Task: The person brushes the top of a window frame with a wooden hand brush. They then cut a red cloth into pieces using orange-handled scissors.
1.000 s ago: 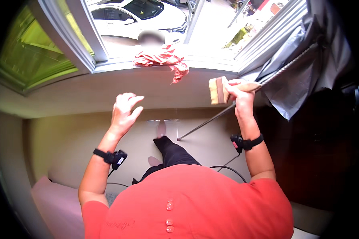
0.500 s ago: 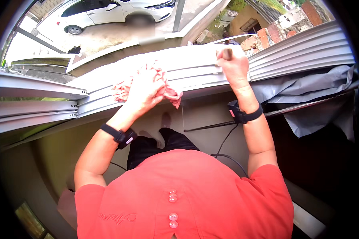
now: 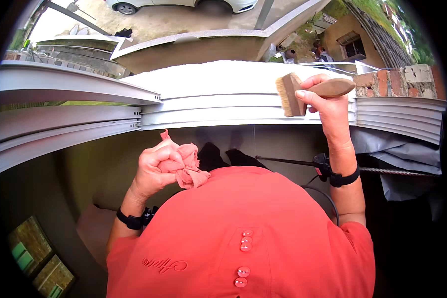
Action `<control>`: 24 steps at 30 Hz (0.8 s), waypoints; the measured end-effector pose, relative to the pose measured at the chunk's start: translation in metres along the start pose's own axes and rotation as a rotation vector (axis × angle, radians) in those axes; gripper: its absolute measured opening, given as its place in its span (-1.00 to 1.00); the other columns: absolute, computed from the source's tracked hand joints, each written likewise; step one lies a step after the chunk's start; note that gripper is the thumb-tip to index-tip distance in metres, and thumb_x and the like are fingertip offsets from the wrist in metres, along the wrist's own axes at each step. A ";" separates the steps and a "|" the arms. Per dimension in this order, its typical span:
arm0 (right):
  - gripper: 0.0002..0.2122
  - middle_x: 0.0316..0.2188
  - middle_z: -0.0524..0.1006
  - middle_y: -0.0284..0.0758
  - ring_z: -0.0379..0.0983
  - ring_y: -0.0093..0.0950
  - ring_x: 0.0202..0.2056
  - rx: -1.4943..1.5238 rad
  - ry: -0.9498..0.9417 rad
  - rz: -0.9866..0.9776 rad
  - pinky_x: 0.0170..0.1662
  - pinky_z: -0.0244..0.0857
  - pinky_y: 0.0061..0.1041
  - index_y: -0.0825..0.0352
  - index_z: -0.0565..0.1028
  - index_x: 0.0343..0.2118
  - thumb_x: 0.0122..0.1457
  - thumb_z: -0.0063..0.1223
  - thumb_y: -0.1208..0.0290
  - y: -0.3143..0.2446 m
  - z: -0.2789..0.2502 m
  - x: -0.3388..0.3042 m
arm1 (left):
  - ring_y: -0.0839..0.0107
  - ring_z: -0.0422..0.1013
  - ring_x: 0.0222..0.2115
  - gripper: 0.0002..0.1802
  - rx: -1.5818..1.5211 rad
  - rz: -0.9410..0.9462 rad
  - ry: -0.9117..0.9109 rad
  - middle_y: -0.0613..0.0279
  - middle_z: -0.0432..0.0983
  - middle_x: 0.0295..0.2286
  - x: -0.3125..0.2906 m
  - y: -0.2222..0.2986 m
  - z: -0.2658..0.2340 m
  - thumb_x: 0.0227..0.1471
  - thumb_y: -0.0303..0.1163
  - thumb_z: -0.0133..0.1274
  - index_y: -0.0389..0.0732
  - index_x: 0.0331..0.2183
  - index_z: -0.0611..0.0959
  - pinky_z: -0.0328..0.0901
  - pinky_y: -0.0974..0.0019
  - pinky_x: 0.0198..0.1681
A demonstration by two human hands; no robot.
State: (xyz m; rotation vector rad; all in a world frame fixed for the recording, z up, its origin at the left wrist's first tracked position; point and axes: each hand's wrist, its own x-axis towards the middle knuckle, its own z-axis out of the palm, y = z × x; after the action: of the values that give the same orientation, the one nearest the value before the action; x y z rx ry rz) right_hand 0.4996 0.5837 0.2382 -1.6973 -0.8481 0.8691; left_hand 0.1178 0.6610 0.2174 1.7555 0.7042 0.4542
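Observation:
My right hand (image 3: 328,104) grips a wooden-handled brush (image 3: 294,95) by its neck, over the right part of the white window track (image 3: 208,103). Its pale bristles point left and its handle sticks out to the right. In my left hand (image 3: 156,166) is a crumpled pink cloth (image 3: 186,168), bunched between the fingers. That hand is held close to my body, on the near side of the track and apart from it. The grooves of the track run from side to side in front of me.
Sliding window frames (image 3: 74,89) reach the track from the left. To the right are bricks (image 3: 392,82), ridged white panels (image 3: 400,116) and grey sheeting (image 3: 387,144). A dark rod (image 3: 288,160) lies below the sill. Outside are a low wall (image 3: 193,49) and a white car (image 3: 184,4).
My left hand has drawn the cloth back off the track toward my body. The brush has turned in my right hand, so its bristles now show. The view has shifted.

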 end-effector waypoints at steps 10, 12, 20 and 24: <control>-0.86 -0.57 0.51 -0.47 0.36 -0.72 -0.51 0.090 -0.443 -0.239 -0.44 0.23 -0.67 0.35 0.54 -0.44 -0.04 0.31 0.50 0.016 0.179 0.021 | 0.44 0.38 -0.42 -0.81 -0.192 -0.105 0.051 0.25 0.43 -0.49 -0.019 -0.010 -0.005 -0.31 -0.63 0.23 -0.28 -0.50 0.58 0.28 0.43 -0.29; -0.86 -0.59 0.56 -0.27 0.52 -0.42 -0.55 -0.227 -0.370 -0.250 -0.43 0.38 -0.48 0.27 0.52 -0.50 -0.13 0.29 0.44 0.008 0.137 0.024 | 0.45 0.38 -0.41 -0.81 -0.206 -0.132 0.107 0.26 0.43 -0.48 -0.032 -0.018 -0.012 -0.32 -0.64 0.22 -0.29 -0.50 0.59 0.28 0.44 -0.28; -0.85 -0.60 0.48 -0.46 0.37 -0.69 -0.49 -0.018 -0.573 -0.145 -0.43 0.26 -0.63 0.37 0.52 -0.47 -0.01 0.32 0.48 -0.018 0.179 0.013 | 0.48 0.36 -0.40 -0.79 -0.215 -0.172 0.137 0.29 0.45 -0.45 -0.015 -0.020 -0.013 -0.32 -0.64 0.24 -0.33 -0.48 0.60 0.27 0.46 -0.28; -0.84 -0.60 0.53 -0.41 0.40 -0.60 -0.53 -0.080 -0.407 0.014 -0.40 0.32 -0.56 0.34 0.54 -0.52 -0.11 0.35 0.44 0.003 0.102 0.023 | 0.48 0.39 -0.41 -0.77 -0.164 -0.105 0.156 0.27 0.46 -0.45 -0.006 -0.008 -0.024 -0.33 -0.66 0.26 -0.31 -0.49 0.59 0.28 0.44 -0.29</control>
State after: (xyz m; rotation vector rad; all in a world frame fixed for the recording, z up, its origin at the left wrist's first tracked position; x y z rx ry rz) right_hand 0.4239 0.6492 0.2077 -1.6195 -1.1551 1.2284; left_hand 0.0966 0.6755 0.2170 1.5330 0.8418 0.5651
